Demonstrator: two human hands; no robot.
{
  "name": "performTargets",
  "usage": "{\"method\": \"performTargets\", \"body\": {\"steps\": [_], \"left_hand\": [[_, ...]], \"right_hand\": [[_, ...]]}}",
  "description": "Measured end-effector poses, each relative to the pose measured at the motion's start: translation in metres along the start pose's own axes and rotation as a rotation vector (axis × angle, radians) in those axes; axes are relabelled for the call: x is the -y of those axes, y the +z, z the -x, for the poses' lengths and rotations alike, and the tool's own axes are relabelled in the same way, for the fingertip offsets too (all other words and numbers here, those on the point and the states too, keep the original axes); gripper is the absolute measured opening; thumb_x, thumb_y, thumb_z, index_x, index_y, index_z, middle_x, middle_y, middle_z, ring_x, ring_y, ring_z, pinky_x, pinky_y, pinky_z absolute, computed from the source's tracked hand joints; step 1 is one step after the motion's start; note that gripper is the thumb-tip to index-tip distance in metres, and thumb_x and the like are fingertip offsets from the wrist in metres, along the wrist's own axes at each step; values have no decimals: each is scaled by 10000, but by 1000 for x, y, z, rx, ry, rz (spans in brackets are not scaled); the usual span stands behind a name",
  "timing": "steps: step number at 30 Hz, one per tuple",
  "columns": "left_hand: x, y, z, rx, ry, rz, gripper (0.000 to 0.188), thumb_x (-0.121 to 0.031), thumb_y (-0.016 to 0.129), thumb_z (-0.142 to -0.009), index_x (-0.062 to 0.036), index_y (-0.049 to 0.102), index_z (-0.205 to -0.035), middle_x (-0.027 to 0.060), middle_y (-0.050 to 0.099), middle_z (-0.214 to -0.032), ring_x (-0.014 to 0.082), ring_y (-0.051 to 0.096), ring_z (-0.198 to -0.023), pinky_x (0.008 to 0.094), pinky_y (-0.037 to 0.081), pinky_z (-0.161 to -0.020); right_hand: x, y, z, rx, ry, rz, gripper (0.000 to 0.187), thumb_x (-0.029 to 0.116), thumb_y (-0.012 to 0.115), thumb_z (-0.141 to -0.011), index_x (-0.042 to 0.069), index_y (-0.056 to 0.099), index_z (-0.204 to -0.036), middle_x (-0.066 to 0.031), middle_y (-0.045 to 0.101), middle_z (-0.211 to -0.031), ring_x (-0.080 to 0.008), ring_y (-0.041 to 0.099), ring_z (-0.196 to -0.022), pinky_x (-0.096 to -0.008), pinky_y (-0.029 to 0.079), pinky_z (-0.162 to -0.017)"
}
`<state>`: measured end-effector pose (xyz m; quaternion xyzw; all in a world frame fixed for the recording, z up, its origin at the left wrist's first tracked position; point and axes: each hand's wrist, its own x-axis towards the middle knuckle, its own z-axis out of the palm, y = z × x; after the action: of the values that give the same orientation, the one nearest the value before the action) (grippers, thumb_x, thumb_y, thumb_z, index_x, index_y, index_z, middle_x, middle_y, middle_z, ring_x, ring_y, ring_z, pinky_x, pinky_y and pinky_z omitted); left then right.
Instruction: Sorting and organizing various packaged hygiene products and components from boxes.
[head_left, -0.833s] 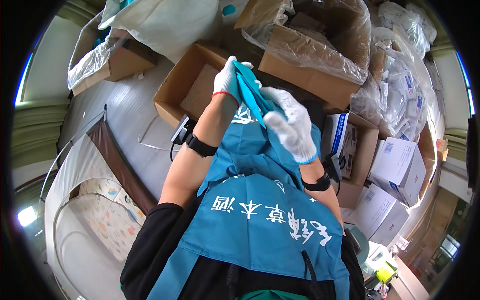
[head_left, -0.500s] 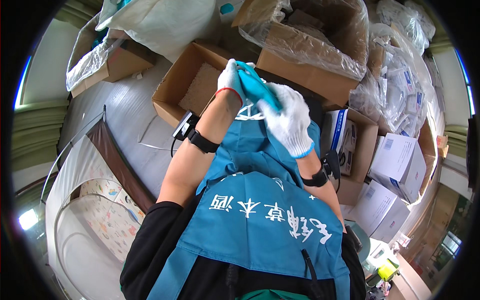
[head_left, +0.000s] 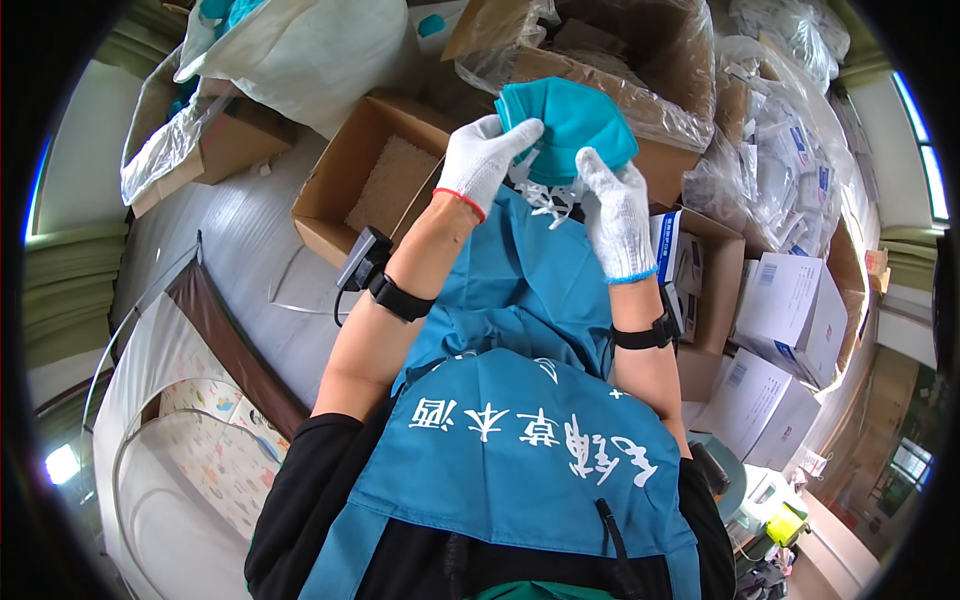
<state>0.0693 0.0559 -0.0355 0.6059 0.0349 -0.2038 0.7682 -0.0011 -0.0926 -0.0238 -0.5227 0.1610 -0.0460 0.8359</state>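
Note:
Between my gloved hands, above my lap, is a small stack of teal face masks (head_left: 570, 125), its white ear loops (head_left: 548, 205) dangling from the lower edge. My left hand (head_left: 490, 160), in a white knit glove with a red cuff, grips the stack's left side, thumb on top. On the right side my right hand (head_left: 615, 205), gloved in white with a blue cuff, pinches the lower corner with its thumb. The fingers under the masks are hidden. A teal apron (head_left: 520, 440) covers my front and lap.
An open cardboard box (head_left: 325, 205) with pale contents stands beyond my left forearm. Ahead is a larger plastic-lined carton (head_left: 660, 130). To the right are a clear bag of small packets (head_left: 790, 170), white boxes (head_left: 785, 300) and an open carton (head_left: 725, 260). A white sack (head_left: 310, 60) sits far left.
The masks were folded or edge-on between my hands; now they lie spread flat, facing up. My right hand has moved right and turned upright, and my hands are farther apart.

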Motion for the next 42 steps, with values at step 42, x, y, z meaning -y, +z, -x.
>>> {"method": "performTargets", "body": {"steps": [42], "left_hand": [[130,-130,-24,-265,7,-990,582,-574,499,-899,-45,693,-1044,250,659,-1021,425,614,-1002,447,477,-888]], "right_hand": [[-27,-43,123,331,510,517,281,303,459,-1024,50,550,-940,45,375,-539,-54,354,-390,-219,341,-413]]}}
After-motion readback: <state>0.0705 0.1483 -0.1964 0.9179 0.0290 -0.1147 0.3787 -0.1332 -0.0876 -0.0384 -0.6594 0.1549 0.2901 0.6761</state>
